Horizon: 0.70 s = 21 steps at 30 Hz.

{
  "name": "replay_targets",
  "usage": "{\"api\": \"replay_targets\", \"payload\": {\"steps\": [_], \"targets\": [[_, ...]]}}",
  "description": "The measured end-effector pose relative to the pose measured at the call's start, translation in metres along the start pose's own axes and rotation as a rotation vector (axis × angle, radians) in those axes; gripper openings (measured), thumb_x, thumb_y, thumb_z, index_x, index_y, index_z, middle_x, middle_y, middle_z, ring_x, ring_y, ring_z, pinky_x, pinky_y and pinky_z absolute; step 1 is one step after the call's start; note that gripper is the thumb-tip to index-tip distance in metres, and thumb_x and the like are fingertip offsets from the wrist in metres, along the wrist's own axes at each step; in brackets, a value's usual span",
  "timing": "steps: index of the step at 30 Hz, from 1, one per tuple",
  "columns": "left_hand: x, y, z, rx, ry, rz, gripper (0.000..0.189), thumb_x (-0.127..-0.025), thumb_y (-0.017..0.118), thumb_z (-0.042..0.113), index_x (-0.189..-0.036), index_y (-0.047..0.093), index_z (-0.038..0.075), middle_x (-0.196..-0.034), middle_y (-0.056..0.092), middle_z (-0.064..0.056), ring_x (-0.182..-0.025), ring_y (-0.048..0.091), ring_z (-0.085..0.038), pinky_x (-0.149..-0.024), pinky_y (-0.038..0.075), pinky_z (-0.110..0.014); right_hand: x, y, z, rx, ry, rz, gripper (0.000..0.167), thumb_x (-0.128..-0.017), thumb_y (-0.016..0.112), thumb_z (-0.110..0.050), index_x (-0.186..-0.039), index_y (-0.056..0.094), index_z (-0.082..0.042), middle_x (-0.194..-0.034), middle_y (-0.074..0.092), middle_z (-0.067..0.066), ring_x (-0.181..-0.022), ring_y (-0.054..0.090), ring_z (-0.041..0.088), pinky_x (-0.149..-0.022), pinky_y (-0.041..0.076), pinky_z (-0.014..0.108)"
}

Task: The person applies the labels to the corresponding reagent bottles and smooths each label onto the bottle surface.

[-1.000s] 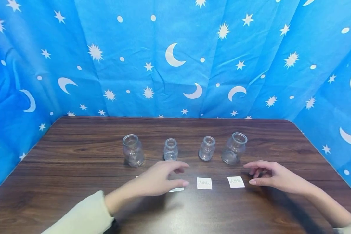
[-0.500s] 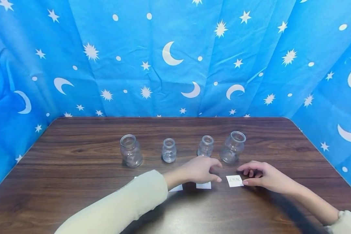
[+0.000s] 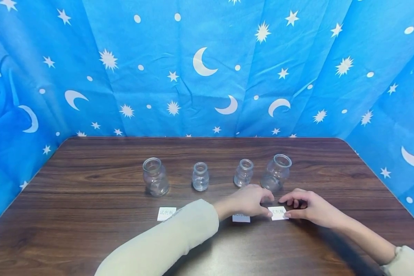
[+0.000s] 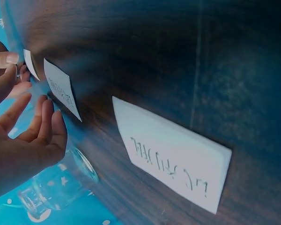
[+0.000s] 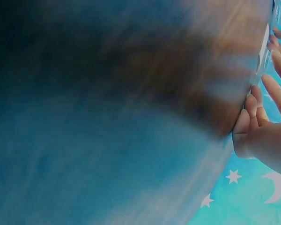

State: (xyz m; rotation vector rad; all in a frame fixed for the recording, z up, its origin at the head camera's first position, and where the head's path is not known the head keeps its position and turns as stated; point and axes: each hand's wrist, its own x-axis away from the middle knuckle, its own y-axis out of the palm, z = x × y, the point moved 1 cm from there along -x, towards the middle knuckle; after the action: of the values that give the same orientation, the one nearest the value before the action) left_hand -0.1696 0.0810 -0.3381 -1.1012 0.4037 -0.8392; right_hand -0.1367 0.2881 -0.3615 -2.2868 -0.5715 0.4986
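Observation:
A small white card with handwriting [image 3: 278, 213] lies on the dark wood table at the right end of a row. My left hand [image 3: 250, 200] reaches over from the left, its thumb tip at the card's left edge and its fingers loosely bent. From the other side my right hand [image 3: 312, 209] has its thumb at the card's right edge, fingers relaxed. Another written card [image 3: 241, 218] is partly covered by my left hand. Farther left lies a card [image 3: 166, 213] beside the left sleeve. The left wrist view shows a written card [image 4: 173, 150] close up.
Behind the cards stand clear glass jars: a large jar [image 3: 156, 178] at left, a small jar [image 3: 201, 177], another small jar [image 3: 243, 173], and a large jar [image 3: 276, 172] right behind the hands. A blue curtain [image 3: 158, 76] with moons and stars borders the table [image 3: 89, 168].
My left hand has moved right across the row of cards to the rightmost one. My right hand has shifted slightly left, its thumb coming to that card's edge. The jars stay put.

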Motion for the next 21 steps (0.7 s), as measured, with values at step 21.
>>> {"api": "replay_targets", "payload": {"steps": [21], "targets": [[-0.006,0.014,-0.002,-0.165,0.068,0.040,0.029,-0.081,0.067,0.037,-0.105,0.063,0.022,-0.084,0.048,0.009,-0.084,0.045,-0.003,-0.074,0.034,-0.016,0.002,0.007,0.000,0.052,0.006,0.058,0.025,-0.070,0.077,-0.009,-0.092,0.064,-0.013,-0.076,0.049,-0.005,-0.066,0.042,0.010,-0.053,0.033,0.023]]}}
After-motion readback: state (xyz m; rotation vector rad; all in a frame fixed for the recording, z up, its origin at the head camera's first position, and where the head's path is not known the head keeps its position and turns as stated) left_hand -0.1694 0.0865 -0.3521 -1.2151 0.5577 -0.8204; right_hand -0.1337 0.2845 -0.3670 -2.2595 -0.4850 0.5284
